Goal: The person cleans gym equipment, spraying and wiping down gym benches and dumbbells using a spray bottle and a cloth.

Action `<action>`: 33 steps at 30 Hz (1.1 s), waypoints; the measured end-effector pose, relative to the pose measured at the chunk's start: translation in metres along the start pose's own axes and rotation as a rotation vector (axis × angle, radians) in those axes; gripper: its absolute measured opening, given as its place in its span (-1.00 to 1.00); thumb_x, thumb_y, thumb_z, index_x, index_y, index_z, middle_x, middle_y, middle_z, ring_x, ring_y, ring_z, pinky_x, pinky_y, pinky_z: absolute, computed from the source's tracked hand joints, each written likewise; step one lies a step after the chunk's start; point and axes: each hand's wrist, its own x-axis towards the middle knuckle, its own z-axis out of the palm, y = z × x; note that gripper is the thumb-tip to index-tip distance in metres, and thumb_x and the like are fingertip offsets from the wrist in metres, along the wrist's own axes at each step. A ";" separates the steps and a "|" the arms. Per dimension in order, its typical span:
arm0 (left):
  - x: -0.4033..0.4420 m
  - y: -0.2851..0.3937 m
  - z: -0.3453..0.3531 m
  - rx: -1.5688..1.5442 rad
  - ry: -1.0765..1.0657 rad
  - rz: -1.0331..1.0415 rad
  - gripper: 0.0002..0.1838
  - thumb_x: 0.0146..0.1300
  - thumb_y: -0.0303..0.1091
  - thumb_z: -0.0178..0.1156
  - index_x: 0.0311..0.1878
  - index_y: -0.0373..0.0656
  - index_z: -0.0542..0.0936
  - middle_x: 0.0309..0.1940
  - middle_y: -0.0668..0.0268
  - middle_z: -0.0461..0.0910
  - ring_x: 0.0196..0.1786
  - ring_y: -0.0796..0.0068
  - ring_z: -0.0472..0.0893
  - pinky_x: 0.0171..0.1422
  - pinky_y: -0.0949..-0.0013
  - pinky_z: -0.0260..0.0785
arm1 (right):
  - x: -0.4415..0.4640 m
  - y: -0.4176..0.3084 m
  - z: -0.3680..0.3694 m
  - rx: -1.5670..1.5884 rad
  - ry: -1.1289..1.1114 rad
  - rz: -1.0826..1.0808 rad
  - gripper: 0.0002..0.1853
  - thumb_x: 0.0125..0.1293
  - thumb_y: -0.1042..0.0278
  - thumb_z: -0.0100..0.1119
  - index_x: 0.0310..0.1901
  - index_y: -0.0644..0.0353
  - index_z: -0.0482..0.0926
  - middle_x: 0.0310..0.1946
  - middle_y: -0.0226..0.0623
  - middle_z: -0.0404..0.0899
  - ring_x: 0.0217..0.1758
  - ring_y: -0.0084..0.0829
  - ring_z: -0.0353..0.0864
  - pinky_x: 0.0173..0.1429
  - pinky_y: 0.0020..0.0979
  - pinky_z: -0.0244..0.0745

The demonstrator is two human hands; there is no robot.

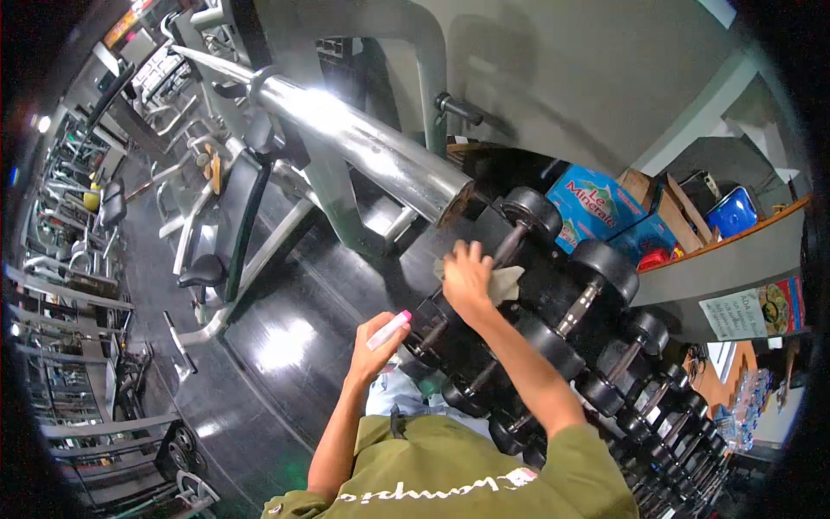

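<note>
Left hand (372,346) grips a white bottle (390,331) (pink-tipped, btw), right hand (468,278) has a pale cloth (507,283) bunched by a black dumbbell (532,210) at the rack's end.

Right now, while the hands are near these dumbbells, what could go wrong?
The right hand, with its cloth, might bump the end of the metal bar, which appears close by. If the nearest dumbbell shifts, it could pinch that hand. The white container in the left hand might slip and drop to the floor.
</note>
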 end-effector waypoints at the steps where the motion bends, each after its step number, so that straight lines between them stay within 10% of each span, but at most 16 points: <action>1: 0.001 0.003 0.000 0.009 -0.010 -0.005 -0.73 0.25 -0.17 0.28 -0.35 -0.21 0.61 -0.55 0.42 0.54 -0.48 0.68 0.48 -0.43 0.48 0.28 | -0.016 0.005 -0.002 0.201 0.128 0.083 -0.66 0.20 0.24 0.21 0.05 -0.08 0.63 0.09 -0.42 0.44 0.24 -0.19 0.35 0.09 -0.11 0.40; 9: 0.021 0.001 -0.004 0.013 -0.132 0.017 -0.75 0.24 -0.18 0.28 -0.30 -0.22 0.62 -0.54 0.43 0.56 -0.53 0.67 0.48 -0.44 0.49 0.31 | -0.106 -0.017 0.076 1.030 0.724 0.520 -0.47 0.28 0.53 0.20 0.24 0.29 0.22 0.13 0.00 0.19 0.24 0.11 0.32 0.27 -0.02 0.32; 13: 0.032 0.009 0.004 0.075 -0.211 0.009 -0.76 0.24 -0.21 0.27 -0.30 -0.22 0.62 -0.54 0.41 0.56 -0.53 0.66 0.50 -0.44 0.49 0.32 | -0.089 -0.057 0.089 1.596 0.731 1.016 -0.29 0.51 -0.09 -0.13 0.43 0.31 0.02 0.33 0.26 0.23 0.41 0.08 0.25 0.38 -0.13 0.17; 16: 0.034 0.017 0.007 0.167 -0.256 0.015 -0.78 0.26 -0.25 0.21 -0.34 -0.24 0.59 -0.50 0.36 0.57 -0.53 0.63 0.52 -0.42 0.48 0.34 | -0.064 -0.063 0.090 1.631 0.877 1.265 -0.14 0.47 -0.21 -0.11 0.48 0.36 -0.06 0.38 0.14 0.04 0.38 -0.03 0.15 0.49 -0.17 -0.06; 18: 0.036 0.010 0.006 0.116 -0.268 0.057 -0.74 0.25 -0.20 0.27 -0.31 -0.25 0.61 -0.53 0.37 0.57 -0.54 0.63 0.53 -0.44 0.47 0.37 | -0.067 -0.051 0.076 1.706 0.881 1.330 -0.09 0.44 -0.28 -0.12 0.44 0.49 0.02 0.34 0.13 0.29 0.33 0.03 0.36 0.45 -0.18 0.12; 20: 0.034 0.010 0.008 0.133 -0.279 0.038 -0.74 0.25 -0.20 0.27 -0.31 -0.25 0.61 -0.52 0.37 0.58 -0.54 0.63 0.53 -0.44 0.47 0.37 | -0.073 -0.032 0.079 2.133 0.376 1.538 -0.14 0.47 -0.27 -0.17 0.50 0.29 -0.05 0.29 -0.06 0.34 0.26 -0.17 0.41 0.44 -0.18 0.18; 24: 0.030 0.003 0.013 0.148 -0.333 0.067 -0.73 0.27 -0.19 0.26 -0.31 -0.26 0.61 -0.51 0.36 0.58 -0.54 0.61 0.55 -0.45 0.47 0.39 | -0.069 -0.034 0.151 2.728 0.574 0.993 -0.57 0.51 -0.07 -0.11 0.14 0.09 0.46 0.08 -0.34 0.52 0.10 -0.34 0.54 0.24 -0.29 0.43; 33: 0.028 0.002 0.013 0.140 -0.320 0.028 -0.76 0.28 -0.23 0.24 -0.31 -0.26 0.61 -0.49 0.35 0.59 -0.53 0.62 0.54 -0.44 0.47 0.38 | -0.089 -0.035 0.076 2.124 0.714 1.297 -0.26 0.42 -0.11 0.08 0.43 0.27 0.23 0.42 -0.26 0.28 0.46 -0.39 0.24 0.50 -0.40 0.06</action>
